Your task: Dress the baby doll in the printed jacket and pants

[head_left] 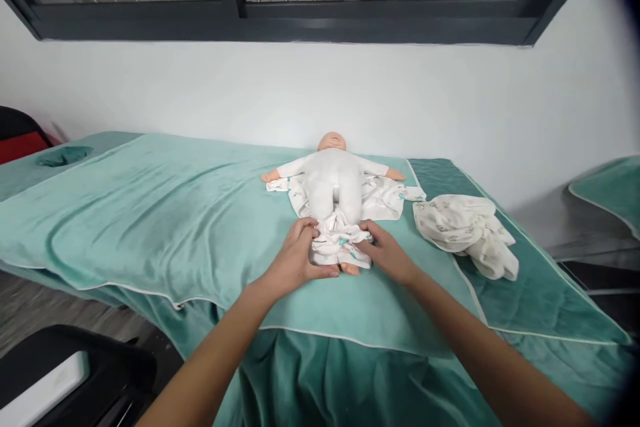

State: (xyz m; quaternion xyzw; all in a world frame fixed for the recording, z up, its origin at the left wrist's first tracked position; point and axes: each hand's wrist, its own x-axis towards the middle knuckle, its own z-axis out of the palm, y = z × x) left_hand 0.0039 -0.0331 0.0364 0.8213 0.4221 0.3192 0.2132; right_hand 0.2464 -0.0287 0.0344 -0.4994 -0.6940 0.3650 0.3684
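Nearest, at the lower left, a black chair (117,353) bears a white object (47,388), cut off by the edge and hard to name. Both forearms run out of view at the bottom. Beyond, on the green bed (165,227), the left hand (294,257) holds one side of a printed white garment (340,240), thumb along its lower edge and fingers curled at its upper side. The right hand (389,253) pinches the other side between thumb and fingers; its farther fingertips are lost in the folds.

The garment is bunched around the doll's lower legs, with a foot (350,269) poking out below. The step in hand appears to be working this cloth along the legs; whether up or down, I cannot tell. The next move probably calls for an even hold on both sides and the foot kept free.

Farther back, the doll (334,170) lies arms spread on an opened printed shirt (384,199), partly hidden beneath it. A crumpled cloth (465,227) sits to the right, its shape unclear. Behind are the wall (320,90) and barred window (380,20).
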